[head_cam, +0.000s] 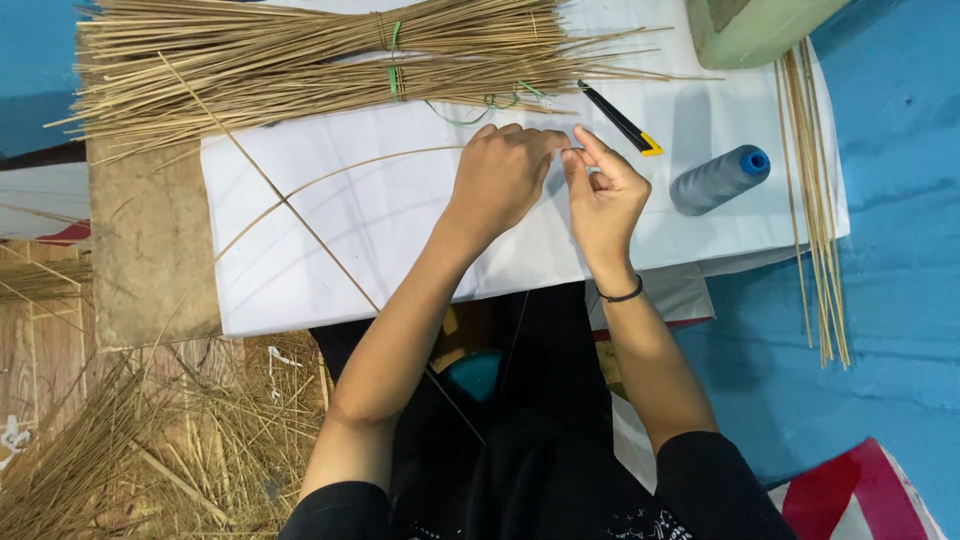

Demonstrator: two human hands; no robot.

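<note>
Fingertips of the left hand (505, 175) and right hand (600, 195) pinched shut on a thin bent stick (330, 178) arcing left over the white sheet (400, 230), seemingly light, springy, snappable, best gripped near its end.

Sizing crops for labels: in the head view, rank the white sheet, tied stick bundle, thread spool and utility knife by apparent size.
1. white sheet
2. tied stick bundle
3 and 4. thread spool and utility knife look alike: the spool is thicker, the knife slightly longer. Not ranked.

curved stick (330, 178) | thin, tan, bowed | on white sheet, crossing straight stick (300, 218)
</note>
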